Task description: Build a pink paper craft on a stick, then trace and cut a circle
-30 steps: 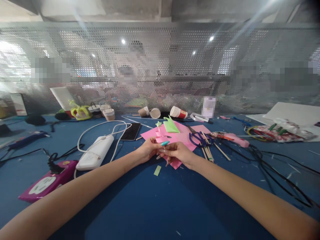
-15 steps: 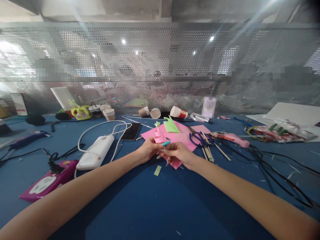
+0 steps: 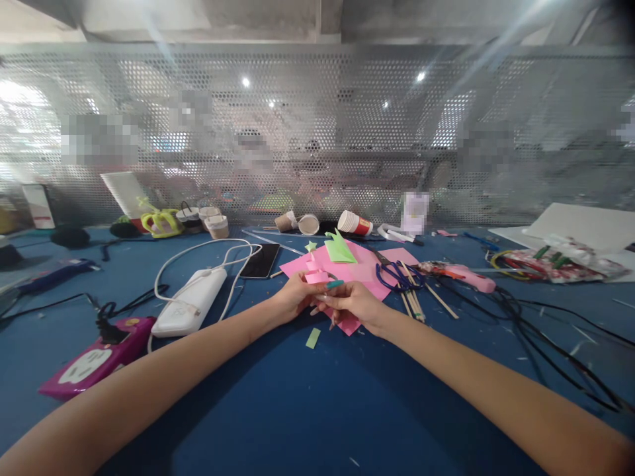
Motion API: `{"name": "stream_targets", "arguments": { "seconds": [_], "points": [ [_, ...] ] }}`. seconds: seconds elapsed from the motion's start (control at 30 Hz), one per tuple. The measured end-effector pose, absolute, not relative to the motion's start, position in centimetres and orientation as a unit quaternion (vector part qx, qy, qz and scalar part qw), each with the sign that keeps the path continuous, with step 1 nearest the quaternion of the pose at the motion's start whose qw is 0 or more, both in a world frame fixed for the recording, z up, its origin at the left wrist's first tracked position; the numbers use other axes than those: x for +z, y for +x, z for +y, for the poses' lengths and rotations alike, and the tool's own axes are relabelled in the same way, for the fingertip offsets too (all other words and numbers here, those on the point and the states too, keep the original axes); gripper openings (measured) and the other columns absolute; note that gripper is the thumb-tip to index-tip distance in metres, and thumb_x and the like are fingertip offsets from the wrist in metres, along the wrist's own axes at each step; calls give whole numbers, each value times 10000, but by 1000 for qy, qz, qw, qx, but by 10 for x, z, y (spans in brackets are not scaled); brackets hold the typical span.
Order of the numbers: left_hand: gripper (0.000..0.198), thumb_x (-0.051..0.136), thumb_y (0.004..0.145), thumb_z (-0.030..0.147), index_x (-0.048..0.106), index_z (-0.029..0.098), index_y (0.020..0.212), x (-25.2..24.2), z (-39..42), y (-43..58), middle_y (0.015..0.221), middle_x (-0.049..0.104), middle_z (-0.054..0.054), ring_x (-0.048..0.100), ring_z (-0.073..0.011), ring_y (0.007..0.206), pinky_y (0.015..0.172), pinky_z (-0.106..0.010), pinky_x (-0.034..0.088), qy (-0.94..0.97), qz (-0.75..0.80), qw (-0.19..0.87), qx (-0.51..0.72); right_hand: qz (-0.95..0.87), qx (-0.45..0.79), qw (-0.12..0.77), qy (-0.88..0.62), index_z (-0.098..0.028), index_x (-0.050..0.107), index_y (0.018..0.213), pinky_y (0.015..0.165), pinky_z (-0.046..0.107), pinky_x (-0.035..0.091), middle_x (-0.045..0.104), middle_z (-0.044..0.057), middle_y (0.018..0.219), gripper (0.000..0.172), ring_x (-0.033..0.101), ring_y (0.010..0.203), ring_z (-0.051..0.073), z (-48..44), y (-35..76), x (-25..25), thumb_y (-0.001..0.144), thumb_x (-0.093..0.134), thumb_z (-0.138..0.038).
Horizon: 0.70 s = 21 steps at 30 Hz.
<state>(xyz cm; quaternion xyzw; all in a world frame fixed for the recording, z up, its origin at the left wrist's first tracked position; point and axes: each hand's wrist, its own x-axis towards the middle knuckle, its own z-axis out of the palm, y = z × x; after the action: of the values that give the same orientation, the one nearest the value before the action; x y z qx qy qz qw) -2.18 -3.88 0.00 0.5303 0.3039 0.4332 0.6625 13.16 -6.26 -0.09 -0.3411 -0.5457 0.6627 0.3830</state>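
Both hands meet in the middle of the blue table, fingers closed and tips together. My left hand grips a curled pink paper strip, above which a small light-green star shows. A teal tip, apparently the thumb's long nail, points to the right. My right hand pinches at the same spot, its fingers partly hiding what is between them. Beneath and behind the hands lie pink paper sheets with a folded green paper piece on top. A small green paper scrap lies just in front.
Blue-handled scissors, wooden sticks and a pink glue gun lie to the right. At left are a phone, a white power bank with cable and a purple power strip. Paper cups line the back.
The left thumb's teal tip has shifted slightly to the right and turned flatter. The pink strip and star have moved very slightly; the right hand stays almost in place.
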Motion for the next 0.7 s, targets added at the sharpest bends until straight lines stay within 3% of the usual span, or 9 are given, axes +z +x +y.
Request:
{"name": "stream_targets", "arguments": {
  "seconds": [0.43, 0.7],
  "points": [
    [297, 830, 532, 255, 631, 114, 701, 0, -38, -24, 536, 596, 11, 463, -64, 364, 325, -181, 315, 515, 298, 673, 439, -555, 659, 382, -333, -147, 679, 649, 435, 246, 519, 606, -30, 465, 362, 538, 380, 87, -63, 131, -1, 517, 827, -450],
    [357, 852, 524, 268, 673, 96, 780, -2, -38, -24, 587, 637, -21, 546, -98, 429, 373, -192, 345, 500, 282, 682, 453, -541, 661, 398, -336, -148, 692, 682, 498, 272, 556, 710, 37, 706, 345, 545, 405, 70, -59, 133, -6, 542, 828, -433]
  ]
}}
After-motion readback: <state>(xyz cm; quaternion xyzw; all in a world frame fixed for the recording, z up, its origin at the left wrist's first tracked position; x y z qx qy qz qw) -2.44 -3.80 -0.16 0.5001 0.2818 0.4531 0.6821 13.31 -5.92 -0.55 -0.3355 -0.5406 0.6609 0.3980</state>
